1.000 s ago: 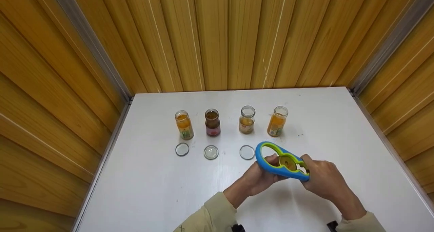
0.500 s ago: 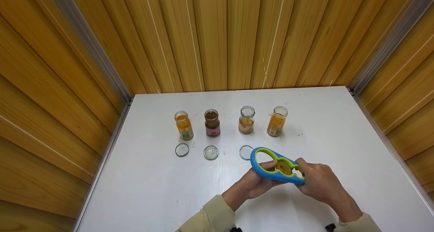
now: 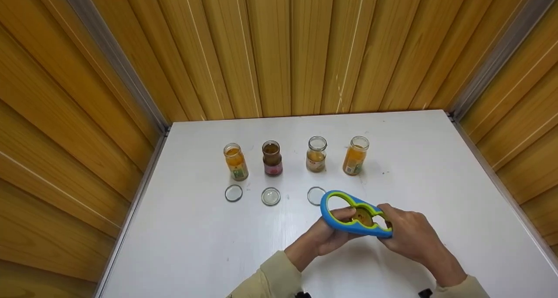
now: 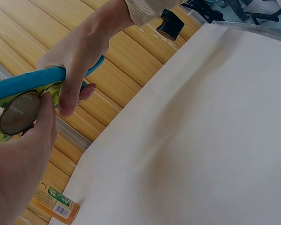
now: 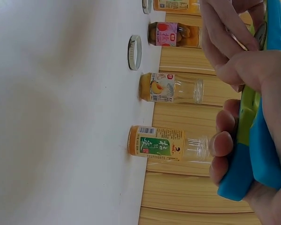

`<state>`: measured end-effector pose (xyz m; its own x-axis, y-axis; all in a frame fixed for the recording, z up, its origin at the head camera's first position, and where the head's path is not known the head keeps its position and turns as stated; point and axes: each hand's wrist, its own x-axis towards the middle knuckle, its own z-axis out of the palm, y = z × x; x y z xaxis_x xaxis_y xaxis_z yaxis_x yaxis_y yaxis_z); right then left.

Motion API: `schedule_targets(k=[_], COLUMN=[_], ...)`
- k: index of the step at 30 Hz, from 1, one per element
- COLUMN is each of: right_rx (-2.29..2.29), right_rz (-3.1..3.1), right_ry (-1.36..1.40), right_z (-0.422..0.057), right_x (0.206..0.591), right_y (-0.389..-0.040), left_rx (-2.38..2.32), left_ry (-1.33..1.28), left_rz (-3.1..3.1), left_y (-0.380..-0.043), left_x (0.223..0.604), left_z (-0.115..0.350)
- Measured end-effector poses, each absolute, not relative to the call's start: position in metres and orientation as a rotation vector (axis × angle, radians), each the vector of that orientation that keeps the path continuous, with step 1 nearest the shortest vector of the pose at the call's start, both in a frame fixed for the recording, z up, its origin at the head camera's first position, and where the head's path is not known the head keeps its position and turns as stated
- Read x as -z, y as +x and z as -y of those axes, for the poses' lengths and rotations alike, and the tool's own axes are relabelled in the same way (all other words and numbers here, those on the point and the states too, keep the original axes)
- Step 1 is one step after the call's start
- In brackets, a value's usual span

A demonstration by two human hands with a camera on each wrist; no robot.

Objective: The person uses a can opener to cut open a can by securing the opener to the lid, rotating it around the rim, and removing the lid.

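Observation:
My right hand [image 3: 409,230] grips the handle end of a blue and green jar opener [image 3: 348,227], held above the table. A round metal lid [image 3: 362,218] sits in the opener's middle opening. My left hand [image 3: 320,239] reaches under the opener, its thumb and fingers pinching the lid's edge. In the left wrist view the pale face of the lid [image 4: 19,113] shows between the left hand's fingers [image 4: 46,112]. The right wrist view has the right hand's fingers [image 5: 221,143] curled round the green and blue handle [image 5: 262,150].
Several open glass jars stand in a row at the back: orange [image 3: 236,164], dark brown [image 3: 273,163], pale yellow [image 3: 316,158] and another orange one [image 3: 354,160]. Three lids lie in front, at left [image 3: 234,193], middle [image 3: 271,196] and right [image 3: 314,196]. Wood-look panels [image 3: 279,49] enclose the table.
Both hands have shifted a little left and toward the body with the jar opener and lid. The jars and the lids on the table have stayed put.

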<state>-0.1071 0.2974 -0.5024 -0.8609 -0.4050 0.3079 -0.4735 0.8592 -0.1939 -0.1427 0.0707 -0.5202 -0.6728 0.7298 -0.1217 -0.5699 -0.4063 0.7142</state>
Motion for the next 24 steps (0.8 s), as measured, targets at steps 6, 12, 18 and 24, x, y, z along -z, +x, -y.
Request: schedule_targets(k=[6,12,18,24], right_rx=[-0.395,-0.372,-0.377,-0.37], right_rz=[2.791,2.799,2.774,2.709], right_ry=[0.65,0.619,0.594,0.574], right_z=[-0.299,-0.303,-0.31,-0.321], right_x=[0.499,0.497,0.495,0.494], right_y=[-0.107,-0.106,-0.106,-0.105], left_rx=[-2.129,-2.142,-2.155,-2.19], left_ry=[0.294,0.253,0.2,0.119], left_rz=[-0.929,-0.945,-0.933,-0.935], left_y=[-0.144,-0.148,-0.15,-0.151], left_x=[0.523,0.53,0.536,0.538], left_z=[-0.069,-0.068,-0.064,-0.06])
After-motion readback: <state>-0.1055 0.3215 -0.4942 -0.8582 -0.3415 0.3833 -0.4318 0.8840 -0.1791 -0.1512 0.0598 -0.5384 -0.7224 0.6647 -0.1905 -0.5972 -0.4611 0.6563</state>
